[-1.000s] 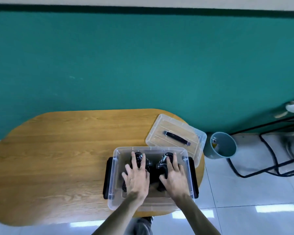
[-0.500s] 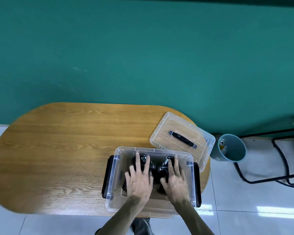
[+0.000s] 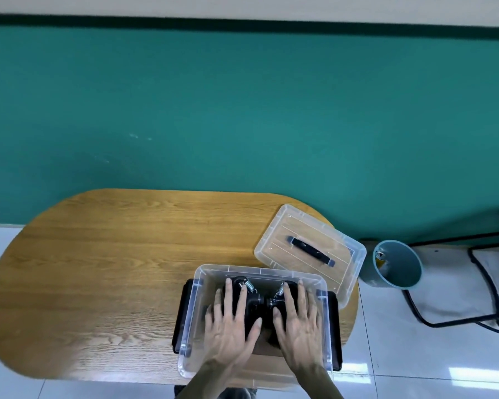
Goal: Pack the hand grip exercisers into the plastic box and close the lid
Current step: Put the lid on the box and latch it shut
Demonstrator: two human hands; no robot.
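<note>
Head view, only one. Wooden oval counter (image 3: 113, 269) is sitting against a teal wall (image 3: 242, 110). Clear plastic box (image 3: 198, 321) is sitting at the counter's near right edge, open top, one black latch flap hanging on each short side, left latch (image 3: 182, 312) and right latch (image 3: 335, 326). Clear lid (image 3: 274, 240) with a black handle (image 3: 310, 250) is lying off the box, just behind and right of it, angled, its near corner overhanging the counter edge and close to the box's far right corner. One teal bin (image 3: 401, 269) is standing on the tiled floor (image 3: 444, 378) right of the counter; black cables or frame tubes are running along the floor further right, cut off by the frame edge.

Two hand grip exercisers inside the box: left exerciser (image 3: 249, 300) and right exerciser (image 3: 274, 302), black handles, metal springs showing at the far end, touching in the middle. Most of both is being covered by hands, so handle layout is hard to read.

Left hand (image 3: 228, 329) is lying flat, fingers spread wide, pressing on the left exerciser. Right hand (image 3: 300, 326) is likewise flat and spread on the right exerciser. Neither is wrapping anything. Forearms are cut off at the bottom edge.
</note>
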